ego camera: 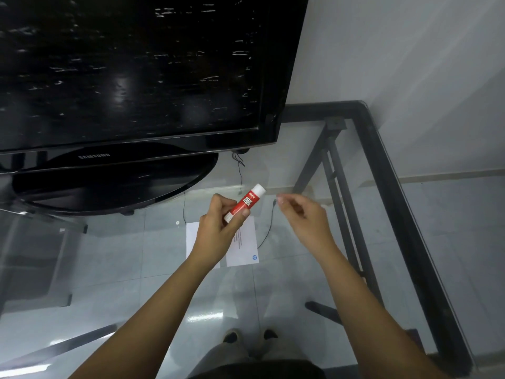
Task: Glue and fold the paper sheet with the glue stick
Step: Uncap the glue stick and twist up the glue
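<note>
Glass table top [355, 242], dark metal frame, tiled floor showing through; head view, sole view on record. Item one: red and white glue stick [244, 204], white cap on, tilting up and to the right, sitting in the left hand [218, 228], whose fingers are wrapping round its lower body with the thumb pressing along the side, the stick being held up above the table. Item two: white paper sheet [243, 247], lying flat on the glass directly beneath the left hand, printed lines and a small blue logo showing on its right part, the wrist hiding its middle. Item three: right hand [303, 217], hovering just beside the glue stick's cap end without touching it, fingers loosely curling, thumb and forefinger tips nearly meeting, gripping nothing visible. Item four: black television [131, 67], standing on its oval base at the far side of the table, screen dark. Item five: thin black cable [269, 228], trailing past the sheet's right edge.
</note>
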Motion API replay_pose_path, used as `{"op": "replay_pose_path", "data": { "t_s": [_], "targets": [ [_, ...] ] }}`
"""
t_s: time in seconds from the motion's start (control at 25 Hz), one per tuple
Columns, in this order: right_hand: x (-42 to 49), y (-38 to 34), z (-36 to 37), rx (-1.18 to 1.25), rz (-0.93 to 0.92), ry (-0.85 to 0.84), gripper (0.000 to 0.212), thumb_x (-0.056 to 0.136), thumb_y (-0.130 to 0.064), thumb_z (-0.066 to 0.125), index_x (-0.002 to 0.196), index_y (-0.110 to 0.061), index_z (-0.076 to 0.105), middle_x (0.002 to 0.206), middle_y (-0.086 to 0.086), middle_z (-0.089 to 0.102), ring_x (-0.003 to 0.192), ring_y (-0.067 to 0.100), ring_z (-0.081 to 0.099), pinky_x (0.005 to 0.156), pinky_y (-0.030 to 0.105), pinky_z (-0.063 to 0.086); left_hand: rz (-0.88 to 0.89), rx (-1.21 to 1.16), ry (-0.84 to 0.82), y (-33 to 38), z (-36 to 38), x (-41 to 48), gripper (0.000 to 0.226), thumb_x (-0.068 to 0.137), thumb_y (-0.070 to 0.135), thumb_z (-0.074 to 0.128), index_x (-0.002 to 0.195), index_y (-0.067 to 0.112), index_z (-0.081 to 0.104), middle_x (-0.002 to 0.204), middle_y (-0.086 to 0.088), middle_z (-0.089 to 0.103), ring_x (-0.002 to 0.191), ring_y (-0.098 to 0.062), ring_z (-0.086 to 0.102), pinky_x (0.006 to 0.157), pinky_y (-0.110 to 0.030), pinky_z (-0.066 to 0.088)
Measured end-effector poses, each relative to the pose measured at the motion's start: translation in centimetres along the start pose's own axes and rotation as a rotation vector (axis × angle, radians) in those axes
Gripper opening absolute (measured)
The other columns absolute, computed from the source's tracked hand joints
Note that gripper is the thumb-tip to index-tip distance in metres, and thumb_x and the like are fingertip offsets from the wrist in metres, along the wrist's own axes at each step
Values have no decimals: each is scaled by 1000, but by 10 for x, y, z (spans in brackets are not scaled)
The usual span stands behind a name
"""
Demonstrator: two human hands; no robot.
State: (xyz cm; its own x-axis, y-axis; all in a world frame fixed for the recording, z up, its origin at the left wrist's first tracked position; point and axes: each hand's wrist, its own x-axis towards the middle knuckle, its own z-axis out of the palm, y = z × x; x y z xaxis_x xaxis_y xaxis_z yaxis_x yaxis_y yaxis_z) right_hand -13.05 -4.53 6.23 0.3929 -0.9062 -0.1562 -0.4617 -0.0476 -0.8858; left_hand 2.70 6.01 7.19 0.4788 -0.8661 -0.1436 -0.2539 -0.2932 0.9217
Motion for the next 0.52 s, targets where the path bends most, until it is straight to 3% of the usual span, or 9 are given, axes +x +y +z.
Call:
{"op": "replay_pose_path", "data": {
  "t_s": [0.12,0.24,0.32,0.4,0.44,0.52],
  "targets": [
    [-15,-25,8,215,78,-104,14,82,-51,57,81,-41,67,84,-19,68,83,-3,62,70,8,44,67,1,-24,10,2,-7,22,77,56,54,84,38,42,92,1,66,73,-23,64,64,-44,54],
    [-18,-43,12,334,77,-105,29,81,-49,61,78,-21,70,72,0,61,71,9,55,70,21,44,137,-11,-33,22,3,-12,21,79,58,53,82,39,43,84,-3,65,71,-29,63,65,-48,53],
    [-21,-51,10,386,79,-83,33,81,-47,63,74,-15,67,69,5,54,69,16,49,71,30,42,150,-25,-51,27,-1,-15,20,83,60,46,87,41,45,85,5,64,70,-22,64,65,-40,54],
    [-23,-58,6,398,55,-60,33,80,-48,63,72,-16,66,66,12,56,66,26,51,69,38,45,12,-235,-104,29,-6,-15,27,90,57,38,94,34,51,84,5,67,69,-12,65,68,-30,54],
    [-24,-61,5,394,43,-50,35,79,-49,63,75,-15,66,73,18,61,73,33,56,73,42,49,-109,-417,-158,30,-8,-15,32,92,52,38,96,25,54,80,1,69,66,-11,63,67,-26,54],
    [-28,-65,3,403,16,-32,37,79,-48,64,80,-12,66,87,22,65,85,34,62,81,40,51,-248,-710,-228,32,-13,-19,31,87,45,50,88,15,55,72,-4,69,63,-11,61,63,-19,53]
  ]
}}
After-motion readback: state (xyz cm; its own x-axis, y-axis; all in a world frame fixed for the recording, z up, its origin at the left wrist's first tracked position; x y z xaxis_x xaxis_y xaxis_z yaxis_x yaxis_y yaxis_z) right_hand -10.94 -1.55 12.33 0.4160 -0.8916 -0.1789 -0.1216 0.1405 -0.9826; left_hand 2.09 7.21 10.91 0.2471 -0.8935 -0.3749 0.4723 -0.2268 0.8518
